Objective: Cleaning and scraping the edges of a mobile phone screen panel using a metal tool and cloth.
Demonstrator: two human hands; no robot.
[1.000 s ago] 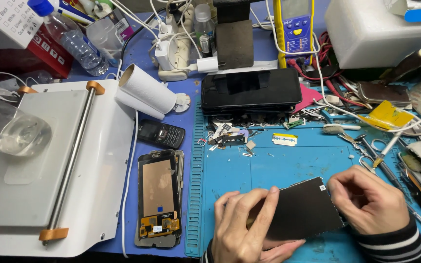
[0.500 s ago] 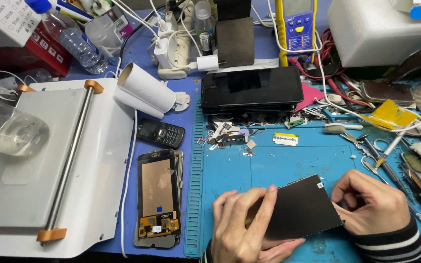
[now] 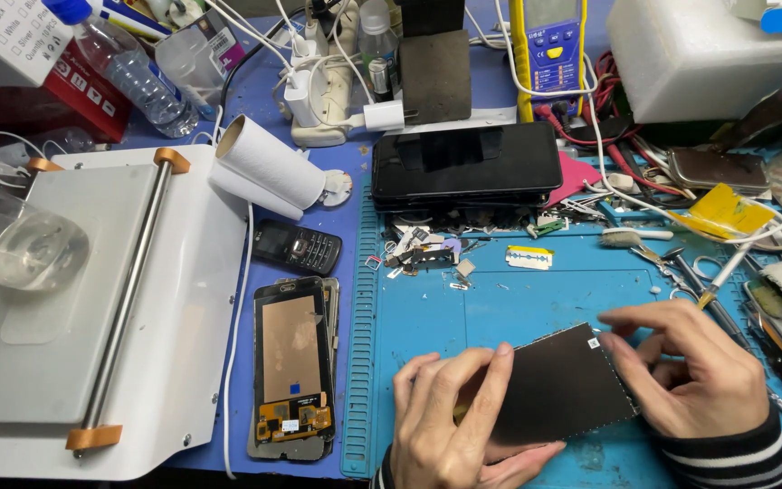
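Here, the white machine point(image 3: 92, 299) fills the bench's left side, and the blue mat point(image 3: 500, 308) spreads bare between the scrap pile point(image 3: 427, 258) and me. Low on that mat, near its front edge, I grip the dark panel point(image 3: 558, 385): my left hand point(image 3: 450, 421) presses fingers down on its near end, my right hand point(image 3: 690, 371) pinches its far edge. The opened phone point(image 3: 291, 367) lies just left of the mat.
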